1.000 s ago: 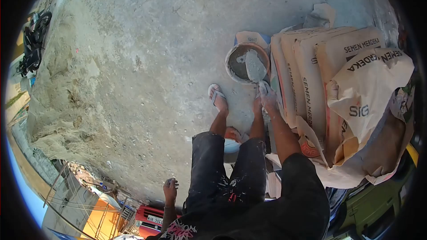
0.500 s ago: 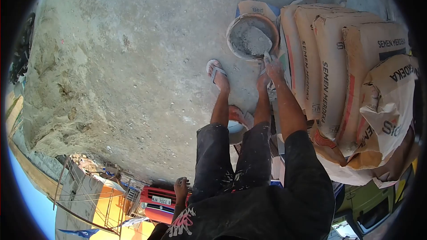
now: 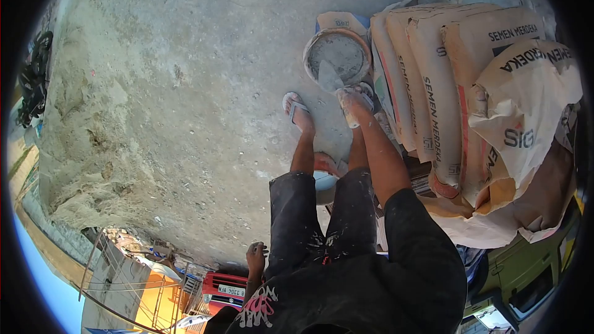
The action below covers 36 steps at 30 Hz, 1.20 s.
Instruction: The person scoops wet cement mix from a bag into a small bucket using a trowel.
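Trowel (image 3: 330,77) reaches into the basin (image 3: 307,55), right hand (image 3: 356,105) fingers clenched round its handle. Left hand (image 3: 256,257) grip: cannot tell.

Matt, creased brown paper sacks (image 3: 442,99); wet, dull grey paste (image 3: 340,49) in the basin (image 3: 306,55); rough, dusty concrete-like ground (image 3: 216,117); matt black cloth shirt (image 3: 371,284); glossy red car (image 3: 213,283).

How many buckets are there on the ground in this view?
2. One bucket, holding grey mix, stands beside the paper bags, with the trowel at its rim. The second bucket is between the person's legs, partly hidden. Others may be hidden too.
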Available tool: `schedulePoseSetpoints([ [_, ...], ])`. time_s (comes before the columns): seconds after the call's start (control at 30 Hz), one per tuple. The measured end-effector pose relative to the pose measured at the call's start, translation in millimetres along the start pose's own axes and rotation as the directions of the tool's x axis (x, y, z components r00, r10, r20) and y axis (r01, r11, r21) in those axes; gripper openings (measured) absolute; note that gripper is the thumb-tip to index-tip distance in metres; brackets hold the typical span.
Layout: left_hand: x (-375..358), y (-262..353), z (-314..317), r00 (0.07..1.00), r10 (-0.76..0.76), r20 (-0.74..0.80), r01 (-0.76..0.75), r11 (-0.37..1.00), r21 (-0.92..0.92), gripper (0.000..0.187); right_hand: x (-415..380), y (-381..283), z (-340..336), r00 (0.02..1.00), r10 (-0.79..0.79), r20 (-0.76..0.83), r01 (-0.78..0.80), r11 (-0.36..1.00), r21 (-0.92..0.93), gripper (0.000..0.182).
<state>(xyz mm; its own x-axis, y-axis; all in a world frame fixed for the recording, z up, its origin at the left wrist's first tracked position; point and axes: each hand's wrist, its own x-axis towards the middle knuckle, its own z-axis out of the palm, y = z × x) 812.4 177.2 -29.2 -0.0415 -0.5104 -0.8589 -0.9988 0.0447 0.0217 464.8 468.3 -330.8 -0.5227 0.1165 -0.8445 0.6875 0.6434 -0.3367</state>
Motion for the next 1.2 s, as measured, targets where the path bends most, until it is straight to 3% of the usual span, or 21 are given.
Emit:
schedulePoseSetpoints([
  [0.03,-1.4,5.3,0.8,1.000,0.023,0.005,-0.023,1.000,-0.004,0.029,-5.0,2.8,-2.8,0.997,-0.078,0.005,0.078,0.985,-0.155,0.057],
  [0.1,1.4,12.9,7.9,0.999,0.043,-0.001,-0.043,0.996,-0.081,0.028,-43.6,5.1,-17.3,0.997,-0.064,-0.044,0.065,0.997,0.040,0.057],
  [0.17,15.3,21.2,18.0,0.989,0.140,0.039,-0.135,0.984,-0.115,0.028,-81.9,9.5,-39.6,0.999,-0.011,0.042,0.015,0.993,-0.118,0.042],
  [0.2,20.6,37.1,25.1,0.982,0.190,0.018,-0.185,0.971,-0.149,0.028,-114.3,20.1,-57.9,0.960,-0.265,0.085,0.267,0.964,-0.006,0.042],
  [0.27,28.1,70.9,31.5,0.957,0.287,0.033,-0.278,0.947,-0.159,0.028,-200.3,10.7,-110.1,0.963,-0.263,0.062,0.247,0.951,0.186,0.037],
  [0.3,35.5,96.2,40.7,0.919,0.393,0.008,-0.390,0.914,-0.107,0.028,-245.1,-0.8,-139.9,0.948,-0.318,0.010,0.305,0.920,0.246,0.034],
  [0.37,26.3,158.9,58.5,0.794,0.609,-0.007,-0.608,0.793,0.037,0.028,-319.2,-2.4,-188.1,0.981,-0.159,0.109,0.109,0.921,0.373,0.032],
  [0.43,5.9,222.7,80.4,0.635,0.772,0.014,-0.764,0.625,0.160,0.028,-372.5,16.2,-217.3,0.968,-0.241,-0.064,0.246,0.880,0.407,0.036],
  [0.5,-71.1,295.0,103.0,0.529,0.846,0.062,-0.846,0.520,0.120,0.032,-413.9,39.2,-246.3,0.950,-0.233,-0.208,0.298,0.873,0.385,0.037],
  [0.53,-86.2,316.9,120.6,0.373,0.925,0.067,-0.925,0.365,0.108,0.033,-426.5,43.6,-266.5,0.939,-0.243,-0.242,0.323,0.864,0.386,0.037],
  [0.57,-118.6,339.0,135.7,0.421,0.897,0.134,-0.906,0.422,0.017,0.032,-440.4,47.5,-282.5,0.941,-0.152,-0.301,0.283,0.841,0.462,0.036],
  [0.6,-143.7,355.4,153.2,0.332,0.936,0.117,-0.943,0.327,0.064,0.035,-448.2,52.6,-294.2,0.937,-0.057,-0.345,0.247,0.805,0.539,0.036],
  [0.67,-192.9,380.6,193.8,0.132,0.990,0.044,-0.990,0.130,0.046,0.044,-430.1,61.1,-328.4,0.832,-0.051,-0.552,0.280,0.899,0.338,0.034],
  [0.73,-250.1,402.2,216.1,0.351,0.907,0.235,-0.912,0.273,0.307,0.053,-391.9,61.6,-365.4,0.685,-0.094,-0.722,0.179,0.983,0.041,0.032],
  [0.9,-267.3,414.4,262.1,0.314,0.914,0.258,-0.899,0.199,0.389,0.048,-276.9,57.0,-436.0,0.687,-0.062,-0.724,0.070,0.997,-0.019,0.032],
  [0.93,-245.5,411.9,272.4,0.167,0.956,0.242,-0.945,0.085,0.316,0.036,-260.6,54.5,-443.7,0.687,-0.113,-0.718,0.112,0.992,-0.049,0.033],
  [0.97,-243.3,408.1,273.8,0.174,0.957,0.232,-0.939,0.090,0.331,0.036,-251.6,51.0,-446.9,0.691,-0.160,-0.705,0.149,0.986,-0.077,0.035],
  [1.03,-237.5,401.9,279.3,-0.193,0.979,0.060,-0.943,-0.202,0.263,0.025,-234.7,49.5,-454.8,0.719,-0.149,-0.679,0.137,0.988,-0.071,0.036],
  [1.07,-240.4,403.8,277.3,-0.191,0.979,0.066,-0.941,-0.201,0.272,0.025,-231.6,50.8,-455.5,0.739,-0.128,-0.662,0.111,0.991,-0.068,0.037],
  [1.13,-252.2,409.9,275.2,-0.021,0.983,0.181,-0.957,-0.072,0.281,0.019,-258.8,50.7,-452.0,0.755,-0.166,-0.634,0.151,0.985,-0.078,0.036],
  [1.2,-257.4,417.4,279.8,-0.056,0.984,0.168,-0.961,-0.099,0.260,0.018,-262.4,47.9,-459.2,0.756,-0.223,-0.615,0.204,0.974,-0.102,0.036],
])
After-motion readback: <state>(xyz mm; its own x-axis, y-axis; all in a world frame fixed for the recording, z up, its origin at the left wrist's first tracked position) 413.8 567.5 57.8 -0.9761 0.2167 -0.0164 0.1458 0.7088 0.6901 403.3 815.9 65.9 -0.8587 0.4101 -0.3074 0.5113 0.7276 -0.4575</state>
